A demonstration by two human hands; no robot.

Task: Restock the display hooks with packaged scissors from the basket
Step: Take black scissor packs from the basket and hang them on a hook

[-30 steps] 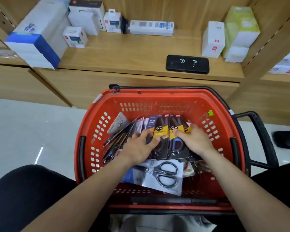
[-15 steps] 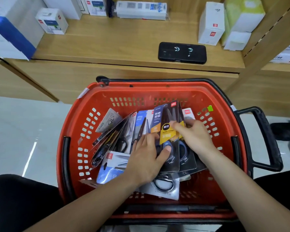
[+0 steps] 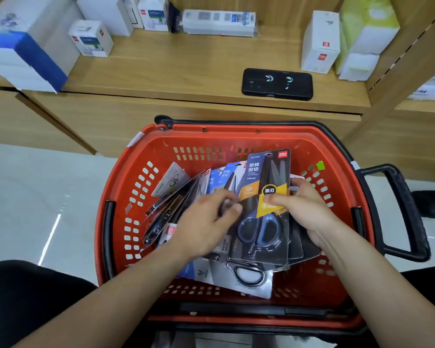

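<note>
Lifted higher than before, the scissors pack (image 3: 264, 232) tilts above the basket (image 3: 236, 129) pile, right hand (image 3: 309, 209) grip pinching its middle; left hand (image 3: 204, 224) grip blurred, unreadable; packs beneath (image 3: 296, 243) may snag and drag out.

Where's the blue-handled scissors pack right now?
Head view, right of centre in the red basket: the blue-handled scissors pack is pinched by the right hand, with the left hand at its left edge.

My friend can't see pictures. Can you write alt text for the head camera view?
A right hand pinches a dark pack of blue-handled scissors in a red basket of scissor packs; the blurred left hand touches neighbouring packs. A black phone lies on the shelf behind.
</note>
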